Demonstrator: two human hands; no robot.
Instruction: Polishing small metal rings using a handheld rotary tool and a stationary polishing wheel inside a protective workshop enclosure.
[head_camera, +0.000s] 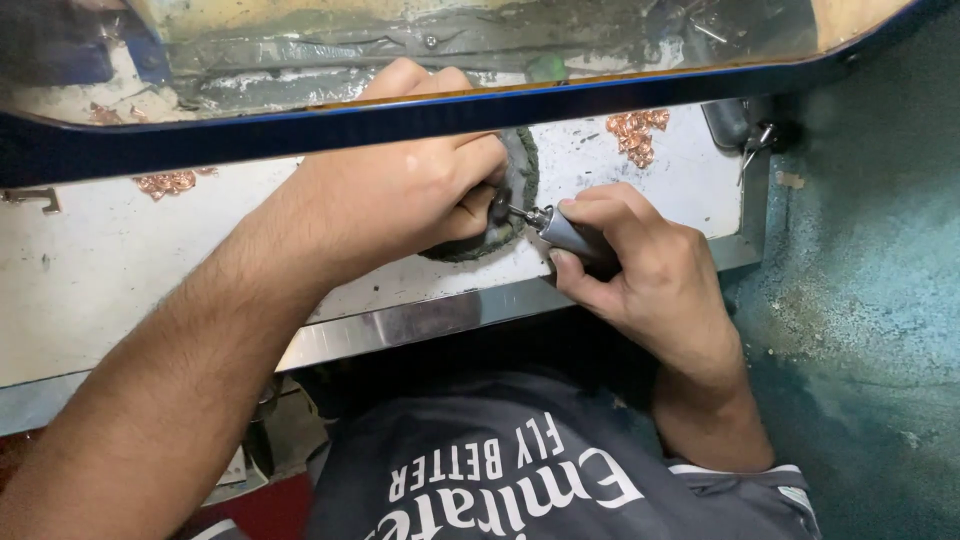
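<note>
Left hand fingers pinch small piece against dark round pad. Right hand fingers wrapped around rotary tool, bit at left fingertips. Risk: bit slips, nicks fingertips.

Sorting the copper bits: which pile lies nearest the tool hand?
The pile at top right, just above the right hand; the other pile lies far left.
</note>
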